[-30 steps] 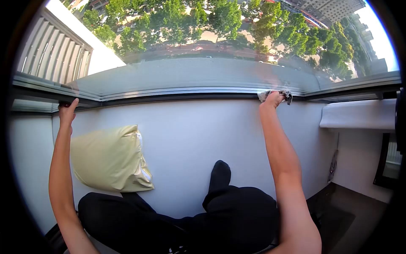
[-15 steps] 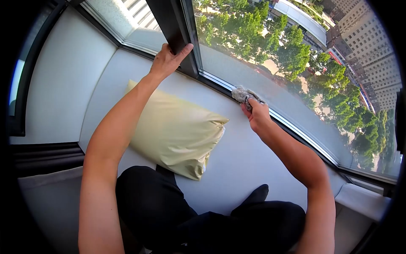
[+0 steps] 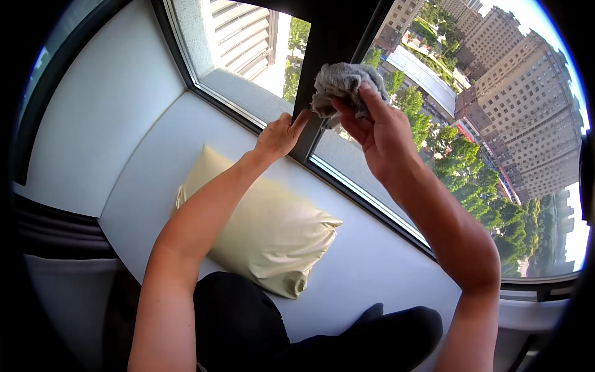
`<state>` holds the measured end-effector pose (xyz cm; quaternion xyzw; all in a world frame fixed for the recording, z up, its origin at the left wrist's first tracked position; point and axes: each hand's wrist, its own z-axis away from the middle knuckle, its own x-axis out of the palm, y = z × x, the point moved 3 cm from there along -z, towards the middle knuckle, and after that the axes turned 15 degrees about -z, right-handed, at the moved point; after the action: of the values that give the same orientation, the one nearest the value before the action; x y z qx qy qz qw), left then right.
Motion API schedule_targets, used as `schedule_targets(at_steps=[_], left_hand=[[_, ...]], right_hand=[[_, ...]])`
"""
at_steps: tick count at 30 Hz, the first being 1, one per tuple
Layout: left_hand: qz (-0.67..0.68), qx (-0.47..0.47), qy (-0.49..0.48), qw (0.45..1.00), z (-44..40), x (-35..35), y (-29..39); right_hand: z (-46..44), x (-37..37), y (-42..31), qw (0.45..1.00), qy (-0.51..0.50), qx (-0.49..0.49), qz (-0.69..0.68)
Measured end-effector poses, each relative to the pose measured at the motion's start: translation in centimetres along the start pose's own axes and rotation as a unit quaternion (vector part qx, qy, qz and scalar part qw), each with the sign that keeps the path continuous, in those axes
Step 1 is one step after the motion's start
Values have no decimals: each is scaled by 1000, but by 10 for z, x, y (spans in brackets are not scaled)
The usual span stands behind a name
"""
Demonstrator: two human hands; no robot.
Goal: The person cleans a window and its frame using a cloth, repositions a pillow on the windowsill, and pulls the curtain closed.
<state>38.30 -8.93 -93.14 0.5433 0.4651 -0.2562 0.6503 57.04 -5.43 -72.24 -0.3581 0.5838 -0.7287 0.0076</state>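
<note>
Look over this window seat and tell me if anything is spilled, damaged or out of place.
Nothing clearly stands out. The pale yellow pillow lies on the white seat, merely creased at one end. The gray cloth is bunched up, but the right hand holds it. No spill or damage is visible.

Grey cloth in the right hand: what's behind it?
Past the grey cloth, the dark window frame shows above and left, the windowpane to the right. The cloth and right hand hide what's directly behind.
</note>
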Motion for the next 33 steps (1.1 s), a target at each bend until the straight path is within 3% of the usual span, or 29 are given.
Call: schedule_targets(at_steps=[1, 3, 4, 7, 9, 10, 12, 13, 15, 16, 17, 18, 21, 23, 26, 27, 28, 31, 33], left_hand=[[77, -76, -36, 993, 4, -4, 2], [88, -72, -22, 993, 3, 0, 1], [92, -74, -15, 993, 5, 1, 1], [103, -85, -12, 991, 9, 1, 2], [118, -71, 17, 990, 9, 7, -2], [126, -74, 24, 989, 9, 8, -3], [135, -76, 23, 988, 7, 9, -6], [141, -75, 21, 987, 6, 10, -4], [151, -80, 3, 985, 4, 10, -3], [164, -89, -13, 982, 3, 11, -6], [160, -91, -17, 983, 2, 13, -8], [190, -96, 0, 977, 0, 13, -11], [236, -101, 51, 965, 3, 12, -10], [242, -90, 172, 951, 9, -9, 3], [229, -66, 229, 944, 6, -25, 11], [224, -49, 277, 933, 6, -32, 15], [242, -41, 264, 933, 13, -46, 28], [137, -2, 324, 936, 20, -68, 55], [115, 24, 337, 934, 20, -75, 71]], right_hand=[[-1, 19, -37, 997, -35, -64, 31], [-7, 52, -115, 965, -95, -218, 114], [26, 93, -151, 976, -108, -187, 33], [44, 122, -212, 920, -199, -290, 173], [54, 125, -234, 848, -223, -366, 311], [57, 123, -241, 793, -230, -412, 385], [53, 117, -250, 631, -239, -534, 510], [50, 125, -264, 430, 58, -666, 607], [35, 107, -242, 320, 69, -735, 594], [24, 104, -230, 326, 110, -734, 586], [63, 115, -183, 449, -93, -586, 668], [53, 108, -181, 454, -92, -584, 667], [6, 69, -155, 212, -75, -751, 621], [-15, 15, -112, 258, -87, -659, 701], [-1, -67, -6, 423, -214, -529, 704], [3, -104, 32, 338, -222, -535, 742], [9, -144, 66, 305, -268, -509, 759], [34, -240, 145, 333, -375, -319, 804], [43, -254, 149, 368, -384, -286, 797]])
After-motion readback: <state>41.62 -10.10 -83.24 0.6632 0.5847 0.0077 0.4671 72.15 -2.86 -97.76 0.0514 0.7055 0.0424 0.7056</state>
